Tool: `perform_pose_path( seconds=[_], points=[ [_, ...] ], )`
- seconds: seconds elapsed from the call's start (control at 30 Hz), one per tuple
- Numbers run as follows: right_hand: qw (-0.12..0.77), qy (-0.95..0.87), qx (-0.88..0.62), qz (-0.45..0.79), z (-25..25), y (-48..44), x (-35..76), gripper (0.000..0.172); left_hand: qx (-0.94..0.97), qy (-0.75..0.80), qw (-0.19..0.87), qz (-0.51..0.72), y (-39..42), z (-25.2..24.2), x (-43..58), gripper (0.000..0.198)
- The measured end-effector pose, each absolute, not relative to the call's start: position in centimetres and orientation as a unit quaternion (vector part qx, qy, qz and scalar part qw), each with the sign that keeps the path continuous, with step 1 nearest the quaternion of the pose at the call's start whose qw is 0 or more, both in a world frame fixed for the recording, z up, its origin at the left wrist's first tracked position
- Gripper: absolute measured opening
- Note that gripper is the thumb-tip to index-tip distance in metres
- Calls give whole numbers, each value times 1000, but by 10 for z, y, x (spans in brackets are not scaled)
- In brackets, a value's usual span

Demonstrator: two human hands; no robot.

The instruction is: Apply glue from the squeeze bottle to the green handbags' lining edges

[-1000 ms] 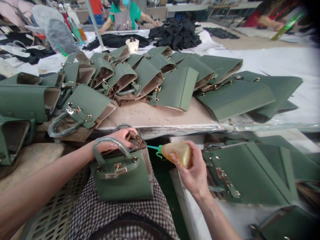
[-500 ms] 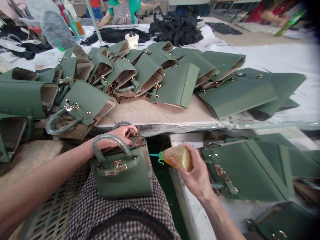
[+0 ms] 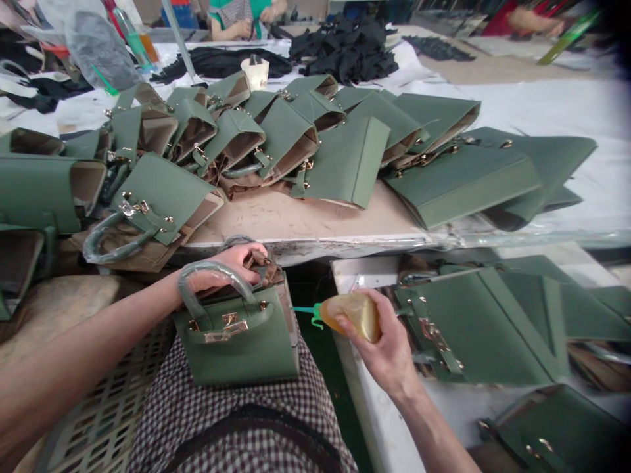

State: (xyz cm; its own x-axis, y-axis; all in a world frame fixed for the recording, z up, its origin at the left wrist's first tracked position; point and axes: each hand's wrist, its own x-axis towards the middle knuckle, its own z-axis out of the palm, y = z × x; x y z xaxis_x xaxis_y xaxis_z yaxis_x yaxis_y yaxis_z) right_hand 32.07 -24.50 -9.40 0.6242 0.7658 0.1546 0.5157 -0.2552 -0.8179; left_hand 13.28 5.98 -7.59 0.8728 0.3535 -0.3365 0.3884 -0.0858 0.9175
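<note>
A green handbag (image 3: pixel 246 358) with gold-coloured hardware and plastic-wrapped handles rests upright on my lap. My left hand (image 3: pixel 231 263) reaches through behind its front handle, fingers closed on the brown lining (image 3: pixel 262 265) at the bag's top. In my right hand (image 3: pixel 387 341) is a soft squeeze bottle (image 3: pixel 352 315) of amber liquid, probably glue, lying on its side. Its thin green nozzle (image 3: pixel 306 309) points left at the bag's open side edge, with the tip close to it; whether it touches I cannot tell.
Many similar green handbags (image 3: pixel 345 164) lie in rows along the table (image 3: pixel 320 226) ahead. More bags (image 3: pixel 493 322) lie on a white surface to my right. Black strips (image 3: pixel 345 49) are heaped farther back, where a co-worker's hands (image 3: pixel 241 29) show. A plastic crate (image 3: pixel 93 420) is at lower left.
The whole view has shifted slightly. My hands, the bag and the bottle keep nearly the same places relative to each other. The co-worker's hands at the back have come together.
</note>
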Motion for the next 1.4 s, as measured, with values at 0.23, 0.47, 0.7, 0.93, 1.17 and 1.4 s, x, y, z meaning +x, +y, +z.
perform_pose_path(
  seconds=[0.23, 0.47, 0.7, 0.93, 1.17, 1.4],
  points=[
    [429, -445, -774, 137, -95, -241, 318, 57, 744, 254, 618, -9, 61, -78, 134, 44],
    [401, -452, -776, 180, -91, -247, 317, 57, 701, 269, 661, -6, 54, -71, 137, 44],
    [387, -440, -777, 232, -89, -250, 318, 52, 728, 263, 633, -10, 54, -73, 132, 45],
    [455, -415, -773, 150, -86, -245, 319, 51, 746, 253, 616, -13, 48, -59, 134, 38],
    [458, -466, -754, 72, -86, -238, 312, 46, 744, 258, 616, -31, 45, -60, 134, 40],
    [415, -467, -767, 149, -85, -248, 313, 50, 740, 259, 621, -27, 44, -61, 135, 40]
  ],
)
